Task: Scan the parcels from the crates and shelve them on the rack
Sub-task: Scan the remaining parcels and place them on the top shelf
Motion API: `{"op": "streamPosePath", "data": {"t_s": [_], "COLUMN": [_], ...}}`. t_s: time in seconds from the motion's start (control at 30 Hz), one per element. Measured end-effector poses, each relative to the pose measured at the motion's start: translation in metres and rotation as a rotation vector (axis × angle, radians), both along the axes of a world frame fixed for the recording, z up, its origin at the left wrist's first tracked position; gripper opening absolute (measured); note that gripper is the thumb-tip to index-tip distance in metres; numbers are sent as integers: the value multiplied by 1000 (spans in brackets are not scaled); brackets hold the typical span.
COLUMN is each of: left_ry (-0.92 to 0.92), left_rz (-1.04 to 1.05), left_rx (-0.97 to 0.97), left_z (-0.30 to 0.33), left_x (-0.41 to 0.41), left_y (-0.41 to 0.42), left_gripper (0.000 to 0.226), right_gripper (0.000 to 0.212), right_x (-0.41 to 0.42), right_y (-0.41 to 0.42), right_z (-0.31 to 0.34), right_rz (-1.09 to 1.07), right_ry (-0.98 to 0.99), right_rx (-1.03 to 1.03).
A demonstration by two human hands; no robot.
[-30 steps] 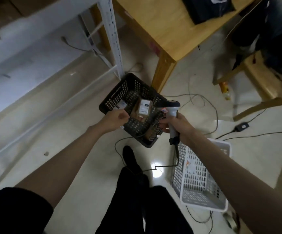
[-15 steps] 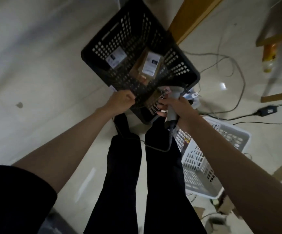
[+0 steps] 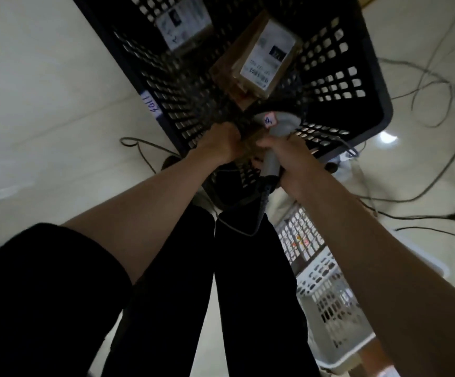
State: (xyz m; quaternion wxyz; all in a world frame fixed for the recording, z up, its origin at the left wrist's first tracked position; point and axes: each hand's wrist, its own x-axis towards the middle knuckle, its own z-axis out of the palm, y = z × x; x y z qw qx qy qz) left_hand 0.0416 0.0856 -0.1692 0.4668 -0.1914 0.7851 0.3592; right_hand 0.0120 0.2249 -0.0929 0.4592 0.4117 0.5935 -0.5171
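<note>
The person is bending over the black crate (image 3: 362, 85), and both hands are meeting at its near corner. The left hand (image 3: 222, 144) is curling its fingers down onto a brown parcel (image 3: 251, 138) at that corner; only a sliver of the parcel is showing between the hands, so I cannot tell how firmly it is being gripped. The right hand (image 3: 289, 156) is wrapping its fingers round the handle of the grey scanner (image 3: 275, 126), whose head is pointing into the crate.

Further inside the crate, just beyond the scanner's head, a second parcel (image 3: 256, 63) is lying with its white label up and its long axis running away from the hands towards the crate's far wall. A third labelled parcel (image 3: 185, 23) is lying against the far left wall. The left hand is sitting nearer the corner parcel, so lifting it probably falls to that hand, with the scanner already alongside. A white crate (image 3: 329, 289) is standing right of the black one, nearer the person.
</note>
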Motion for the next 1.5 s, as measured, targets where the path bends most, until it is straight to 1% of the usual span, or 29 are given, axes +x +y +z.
{"op": "streamPosePath", "data": {"t_s": [0.03,0.1,0.2,0.3,0.37,0.43,0.57,0.63,0.8,0.87,0.93,1.03,1.17,1.23,1.37,1.5], "left_ry": [-22,-63,-122,-149,-168,-191,-225,-194,-33,37,55,76,177,257,365,435], "left_rz": [-7,-33,-42,-58,-65,-71,-112,-152,-212,-210,-180,-128,-25,36,171,434], "left_rx": [-17,-71,-124,-134,-138,-157,-178,-221,-261,-283,-297,-295,-229,-162,-121,-74], "left_z": [-10,-28,-56,-82,-100,-116,-145,-157,-170,-170,-167,-152,-103,-70,8,92], "left_x": [-2,-4,-4,-1,0,0,3,5,7,5,2,-7,-17,-19,-22,-23], "left_y": [5,13,25,37,44,48,59,62,65,66,63,54,31,15,-22,-67], "left_gripper": [39,40,34,35,38,46,80,89,94,93,89,83,90,86,75,68], "right_gripper": [28,35,34,32,35,39,42,42,42,42,40,39,35,35,39,30], "right_x": [1,2,0,-6,-10,-11,-10,-10,-11,-11,-11,-11,-10,-11,-8,-7], "right_y": [2,7,14,20,23,24,27,28,27,24,24,25,15,5,-26,-60], "right_z": [-8,-20,-38,-58,-71,-83,-102,-108,-116,-115,-112,-101,-64,-39,25,105], "right_rz": [2,-4,-26,-40,-71,-94,-131,-142,-142,-146,-159,-167,-149,-161,-211,-150], "right_ry": [-12,-16,-48,-116,-118,-115,-126,-124,-142,-143,-129,-104,-82,-59,25,138], "right_rx": [35,82,108,157,175,174,186,173,152,140,136,113,86,63,42,-24]}}
